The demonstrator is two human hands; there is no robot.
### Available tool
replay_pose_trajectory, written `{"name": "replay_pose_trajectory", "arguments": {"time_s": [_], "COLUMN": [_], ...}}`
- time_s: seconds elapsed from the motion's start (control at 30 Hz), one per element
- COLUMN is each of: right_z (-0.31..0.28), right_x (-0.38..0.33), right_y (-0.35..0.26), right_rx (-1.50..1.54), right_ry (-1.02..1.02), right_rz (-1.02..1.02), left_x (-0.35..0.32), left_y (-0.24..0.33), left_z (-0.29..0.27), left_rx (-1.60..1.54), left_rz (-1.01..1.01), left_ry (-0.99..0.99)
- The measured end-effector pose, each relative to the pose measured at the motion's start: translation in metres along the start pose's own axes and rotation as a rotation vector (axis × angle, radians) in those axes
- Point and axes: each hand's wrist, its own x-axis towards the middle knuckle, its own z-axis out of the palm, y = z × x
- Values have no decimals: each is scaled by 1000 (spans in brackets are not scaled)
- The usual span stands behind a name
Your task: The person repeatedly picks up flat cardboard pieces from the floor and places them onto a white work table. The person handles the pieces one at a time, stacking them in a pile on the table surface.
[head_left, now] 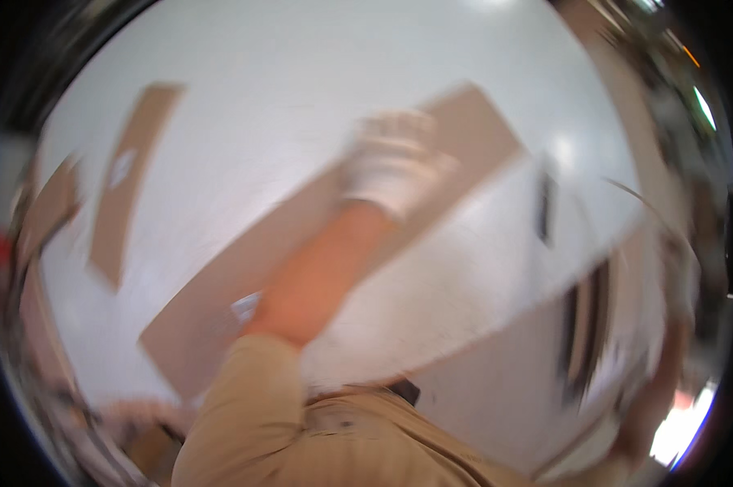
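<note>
Head view, smeared by motion: a long brown board (480, 134) lies slantwise across the white tabletop (244, 97), one end near its lower left corner. Over the board's middle is the left hand (395, 162), white-gloved; I can't tell whether it grips or just touches. Beyond the tabletop's right edge, the right hand (679, 276) is too blurred to read. Toward the left edge lies a narrower brown strip (116, 215), bearing a white label (123, 168).

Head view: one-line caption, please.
Gloved left hand over a long brown board, a shorter strip apart, on a white table.
</note>
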Motion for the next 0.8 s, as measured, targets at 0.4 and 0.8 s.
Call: {"name": "replay_pose_trajectory", "arguments": {"time_s": [0.4, 0.8], "right_z": [-57, 211], "right_x": [121, -276], "right_y": [-136, -601], "right_rx": [12, 131], "right_ry": [415, 146], "right_rz": [-296, -1728], "left_x": [-146, -505], "left_y": [-65, -350], "left_z": [-66, -237], "left_rx": [-253, 546], "left_rz": [58, -727], "left_ry": [655, 610]}}
